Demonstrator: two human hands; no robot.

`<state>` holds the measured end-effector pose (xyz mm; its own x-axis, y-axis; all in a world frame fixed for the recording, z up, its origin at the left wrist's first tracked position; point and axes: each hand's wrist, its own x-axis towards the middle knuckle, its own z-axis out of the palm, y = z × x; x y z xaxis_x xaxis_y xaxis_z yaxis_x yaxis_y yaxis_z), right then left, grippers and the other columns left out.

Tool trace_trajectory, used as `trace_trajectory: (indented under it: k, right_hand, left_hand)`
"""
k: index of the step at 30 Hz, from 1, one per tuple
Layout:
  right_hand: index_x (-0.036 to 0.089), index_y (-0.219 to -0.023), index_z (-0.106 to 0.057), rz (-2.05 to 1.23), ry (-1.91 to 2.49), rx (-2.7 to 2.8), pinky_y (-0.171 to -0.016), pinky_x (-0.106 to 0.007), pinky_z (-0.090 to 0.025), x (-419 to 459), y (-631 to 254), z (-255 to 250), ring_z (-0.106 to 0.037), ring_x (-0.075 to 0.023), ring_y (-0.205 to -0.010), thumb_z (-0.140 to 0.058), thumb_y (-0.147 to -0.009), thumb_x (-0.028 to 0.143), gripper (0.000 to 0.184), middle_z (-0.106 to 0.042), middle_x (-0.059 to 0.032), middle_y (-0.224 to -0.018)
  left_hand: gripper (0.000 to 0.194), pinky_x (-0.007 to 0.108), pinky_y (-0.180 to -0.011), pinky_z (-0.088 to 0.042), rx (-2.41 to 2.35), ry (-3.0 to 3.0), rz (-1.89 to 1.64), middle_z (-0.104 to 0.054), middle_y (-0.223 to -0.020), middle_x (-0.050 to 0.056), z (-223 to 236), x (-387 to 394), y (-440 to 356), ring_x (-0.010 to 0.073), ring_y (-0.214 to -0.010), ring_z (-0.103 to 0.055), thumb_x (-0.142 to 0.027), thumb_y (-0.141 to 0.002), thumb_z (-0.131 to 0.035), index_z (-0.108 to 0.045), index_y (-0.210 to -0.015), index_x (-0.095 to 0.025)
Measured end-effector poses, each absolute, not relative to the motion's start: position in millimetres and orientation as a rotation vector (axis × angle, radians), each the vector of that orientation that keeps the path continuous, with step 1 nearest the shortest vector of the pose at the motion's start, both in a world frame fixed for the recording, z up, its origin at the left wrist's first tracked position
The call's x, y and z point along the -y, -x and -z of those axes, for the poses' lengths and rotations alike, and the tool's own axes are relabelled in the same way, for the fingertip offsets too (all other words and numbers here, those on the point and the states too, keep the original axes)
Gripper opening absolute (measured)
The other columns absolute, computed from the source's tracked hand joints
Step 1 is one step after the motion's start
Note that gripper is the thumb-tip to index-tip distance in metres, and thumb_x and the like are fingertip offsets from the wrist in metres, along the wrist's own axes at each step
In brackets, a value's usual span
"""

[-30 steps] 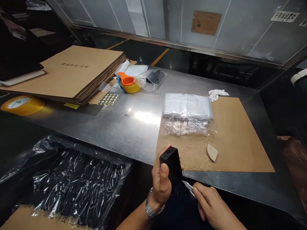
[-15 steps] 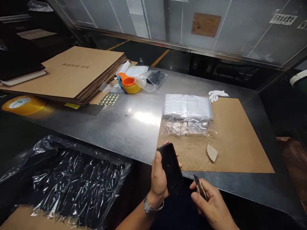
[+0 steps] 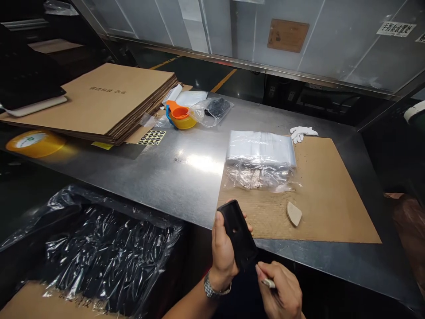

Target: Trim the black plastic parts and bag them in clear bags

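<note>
My left hand (image 3: 223,252) grips a flat black plastic part (image 3: 238,235) with a small hole in its face, held tilted just in front of the table's near edge. My right hand (image 3: 280,292) is closed on a small thin blade-like tool (image 3: 267,282), its tip at the lower end of the black part. A wristwatch (image 3: 215,289) sits on my left wrist. Both hands are below the brown cardboard sheet (image 3: 325,195) on the steel table (image 3: 159,173).
A stack of clear plastic bags (image 3: 260,155) and a small beige wedge (image 3: 294,213) lie on the cardboard. White glove (image 3: 303,132), orange and yellow cups (image 3: 179,116), sticker sheet (image 3: 152,138), flat carton stack (image 3: 106,97), yellow tape roll (image 3: 35,142). A box lined with black plastic (image 3: 99,257) stands lower left.
The black part turned from end-on to showing its flat face. My right hand drew back, then came in again and now holds the tool against the part's lower end.
</note>
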<state>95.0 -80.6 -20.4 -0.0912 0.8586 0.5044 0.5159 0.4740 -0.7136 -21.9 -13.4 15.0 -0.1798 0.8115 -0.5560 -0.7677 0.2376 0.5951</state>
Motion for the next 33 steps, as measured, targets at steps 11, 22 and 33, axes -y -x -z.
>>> trace_trajectory:
  k: [11, 22, 33]
  right_hand:
    - [0.016, -0.068, -0.05, -1.654, 1.535, 1.177, -0.04, -0.019, -0.027, 61.1, -98.8, 1.2, -0.034, -0.0063, -0.038, -0.05, -0.083, 0.054, 0.041, -0.041, 0.0067, -0.042]
    - [0.024, -0.108, -0.057, -0.969, 1.459, 2.013, -0.067, -0.027, -0.043, 57.2, -139.2, -16.6, -0.056, -0.0172, -0.074, -0.037, -0.094, 0.031, 0.025, -0.058, -0.0027, -0.08]
    - [0.022, -0.109, -0.055, -0.739, 1.544, 2.177, -0.065, -0.025, -0.046, 49.4, -156.2, -14.9, -0.059, -0.0166, -0.077, -0.035, -0.095, 0.034, 0.027, -0.061, -0.004, -0.086]
  left_hand:
    - [0.053, 0.021, -0.047, -0.044, -0.947, -0.173, -1.487, -0.059, -0.076, 0.001, -18.1, 18.2, 23.3, 0.0132, -0.057, -0.055, -0.056, -0.079, -0.048, -0.046, -0.121, -0.023]
    - [0.057, 0.021, -0.045, -0.046, -0.908, 0.074, -0.964, -0.062, -0.055, 0.008, -7.8, 14.4, 33.7, 0.0128, -0.044, -0.057, -0.061, -0.082, -0.038, -0.062, -0.08, -0.01]
    - [0.053, 0.019, -0.045, -0.047, -0.926, 0.071, -0.873, -0.063, -0.055, 0.008, -5.6, 14.7, 35.3, 0.0122, -0.045, -0.057, -0.057, -0.083, -0.04, -0.063, -0.08, -0.009]
